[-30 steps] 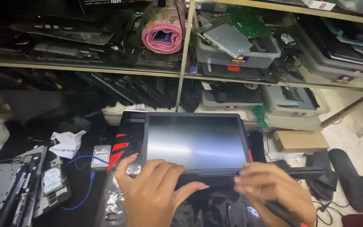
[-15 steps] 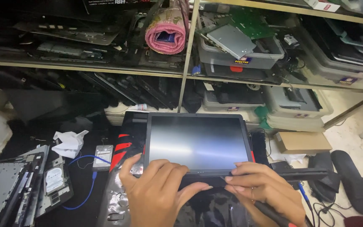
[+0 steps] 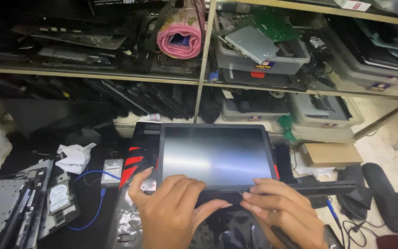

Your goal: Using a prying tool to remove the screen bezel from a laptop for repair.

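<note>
A black laptop stands open in front of me, its dark screen [image 3: 217, 154] upright and facing me. My left hand [image 3: 173, 214] lies over the screen's lower edge. Its fingers are curled on the bottom bezel and its thumb stretches right across the hinge area. My right hand [image 3: 284, 212] sits at the lower right of the screen with its fingertips on the bezel [image 3: 236, 188]. It also grips a thin dark tool [image 3: 283, 236] that runs back under the palm. The laptop's base is mostly hidden by both hands.
A bare hard drive [image 3: 111, 167] with a blue cable [image 3: 93, 216] and a dismantled laptop chassis [image 3: 5, 207] lie at left, near crumpled white paper [image 3: 73, 157]. A cardboard box [image 3: 330, 154] and black sandals [image 3: 383, 193] are at right. Behind, shelves [image 3: 93, 74] hold laptop parts, grey bins and a pink roll [image 3: 180, 39].
Both hands have crept up onto the screen's bottom edge. My right hand has shifted left toward the left hand. The screen has stayed put.
</note>
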